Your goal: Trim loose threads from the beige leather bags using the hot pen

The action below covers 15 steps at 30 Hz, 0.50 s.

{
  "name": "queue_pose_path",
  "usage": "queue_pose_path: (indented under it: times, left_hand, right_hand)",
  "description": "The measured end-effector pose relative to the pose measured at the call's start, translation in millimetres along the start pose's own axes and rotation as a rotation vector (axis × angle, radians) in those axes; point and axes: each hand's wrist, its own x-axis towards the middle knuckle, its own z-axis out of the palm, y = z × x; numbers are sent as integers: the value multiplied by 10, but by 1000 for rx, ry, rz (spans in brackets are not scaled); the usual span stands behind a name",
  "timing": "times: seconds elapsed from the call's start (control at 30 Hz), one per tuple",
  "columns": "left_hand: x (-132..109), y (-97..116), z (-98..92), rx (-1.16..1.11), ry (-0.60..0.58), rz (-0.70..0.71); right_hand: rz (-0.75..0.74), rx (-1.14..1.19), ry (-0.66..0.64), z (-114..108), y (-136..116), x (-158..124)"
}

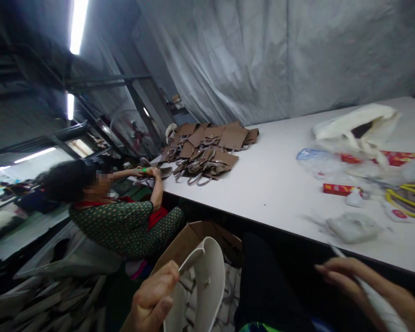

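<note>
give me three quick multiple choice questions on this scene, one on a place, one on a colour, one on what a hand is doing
1. Where do the brown pieces lie?
A. on the far end of the white table
B. inside the cardboard box
C. on the floor

2. What colour is the scissors' handle on the table?
A. blue
B. yellow
C. black

3. What is the left hand doing?
A. lying flat on the table
B. hanging free
C. gripping a white curved piece

Answers: 1 A, they are piled at the table's far corner; 2 B, the loops show yellow; 3 C, the fingers close on the piece's top edge, above the cardboard box.
</note>
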Motion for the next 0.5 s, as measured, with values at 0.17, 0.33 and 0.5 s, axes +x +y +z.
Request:
queue_pose_path:
  times: [0.17, 0.33, 0.5]
  left_hand:
    - [595, 267, 652, -427, -249, 186]
    - [843, 356, 1323, -675, -229, 177]
    - [822, 242, 1732, -888, -221, 84]
  right_hand:
    - [-105, 192, -289, 162, -503, 35]
    - [-47, 108, -388, 11, -770, 83]
    - [-130, -154, -353, -244, -709, 123]
